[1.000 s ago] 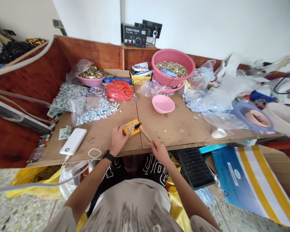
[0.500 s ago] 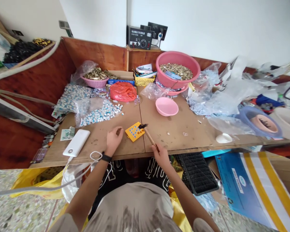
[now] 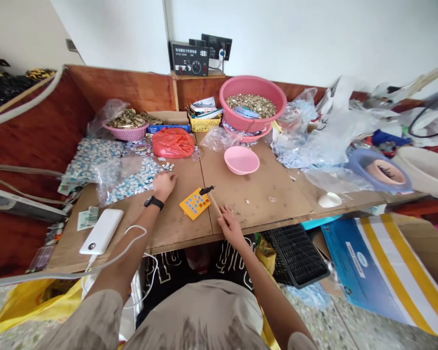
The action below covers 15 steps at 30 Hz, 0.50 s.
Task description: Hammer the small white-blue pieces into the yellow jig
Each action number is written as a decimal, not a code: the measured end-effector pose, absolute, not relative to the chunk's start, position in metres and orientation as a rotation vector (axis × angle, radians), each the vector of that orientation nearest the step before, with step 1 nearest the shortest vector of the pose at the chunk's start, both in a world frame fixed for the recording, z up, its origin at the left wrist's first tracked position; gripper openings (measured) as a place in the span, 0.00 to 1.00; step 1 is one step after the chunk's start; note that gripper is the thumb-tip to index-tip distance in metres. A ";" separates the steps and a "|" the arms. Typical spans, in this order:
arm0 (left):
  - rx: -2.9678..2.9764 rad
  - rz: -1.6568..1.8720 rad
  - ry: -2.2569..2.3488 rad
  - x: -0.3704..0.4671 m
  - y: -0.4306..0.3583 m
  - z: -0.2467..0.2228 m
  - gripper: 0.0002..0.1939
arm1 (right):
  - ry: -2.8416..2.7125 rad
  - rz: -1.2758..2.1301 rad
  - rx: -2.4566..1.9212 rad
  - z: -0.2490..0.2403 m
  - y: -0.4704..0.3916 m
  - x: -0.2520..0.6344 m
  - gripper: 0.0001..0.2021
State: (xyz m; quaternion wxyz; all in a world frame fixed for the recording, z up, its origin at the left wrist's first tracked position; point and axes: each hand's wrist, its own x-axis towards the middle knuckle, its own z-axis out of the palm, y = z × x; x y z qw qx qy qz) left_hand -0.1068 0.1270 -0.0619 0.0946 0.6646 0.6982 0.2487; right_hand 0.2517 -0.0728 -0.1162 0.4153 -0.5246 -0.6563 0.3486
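My left hand [image 3: 164, 185], fingers curled, is at the near right edge of a heap of small blue-and-white pieces [image 3: 146, 176]. Whatever its fingertips hold is hidden. Close to the table's front edge, my right hand [image 3: 230, 227] grips the wooden handle of a brush [image 3: 215, 204]. The brush's dark head lies over the upper right corner of a yellow tray [image 3: 187, 210]. Blue-and-white pieces sit in several of the tray's slots, and some slots at its right side look dark.
Behind the tray is a pink bowl [image 3: 241, 160], with a large pink basin [image 3: 253, 85] of brass-coloured parts farther back. A red plastic bag [image 3: 173, 143] lies beyond my left hand. At left is a white power bank [image 3: 101, 232] with its cable [image 3: 135, 238] crossing my forearm.
My left hand has moved forward from beside the tray to the heap of pieces. My right hand stays on the brush, its fingers more spread. The camera view has shifted.
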 end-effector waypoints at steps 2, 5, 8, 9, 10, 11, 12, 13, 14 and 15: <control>1.950 0.751 2.047 -0.105 0.130 -0.065 0.14 | -1.607 0.876 -1.304 -0.115 -0.074 0.251 0.28; 1.899 0.810 1.994 -0.101 0.133 -0.066 0.13 | -1.520 0.881 -1.277 -0.113 -0.076 0.249 0.27; 1.827 0.908 1.929 -0.096 0.130 -0.066 0.19 | -1.451 0.891 -1.279 -0.108 -0.075 0.250 0.28; 1.807 0.944 1.900 -0.093 0.126 -0.066 0.20 | -1.435 0.893 -1.284 -0.106 -0.075 0.250 0.28; 1.791 0.980 1.866 -0.089 0.121 -0.066 0.20 | -1.422 0.895 -1.288 -0.104 -0.075 0.251 0.29; 1.782 1.013 1.831 -0.084 0.114 -0.066 0.19 | -1.408 0.897 -1.293 -0.102 -0.076 0.251 0.29; 1.780 1.041 1.799 -0.079 0.106 -0.066 0.19 | -1.387 0.904 -1.302 -0.100 -0.078 0.250 0.29; 1.771 1.071 1.760 -0.074 0.096 -0.066 0.21 | -1.356 0.917 -1.315 -0.098 -0.081 0.248 0.29; 1.750 1.103 1.705 -0.068 0.085 -0.066 0.24 | -1.307 0.943 -1.328 -0.096 -0.085 0.244 0.29; 1.721 1.133 1.639 -0.063 0.073 -0.066 0.29 | -1.239 0.986 -1.338 -0.095 -0.090 0.238 0.30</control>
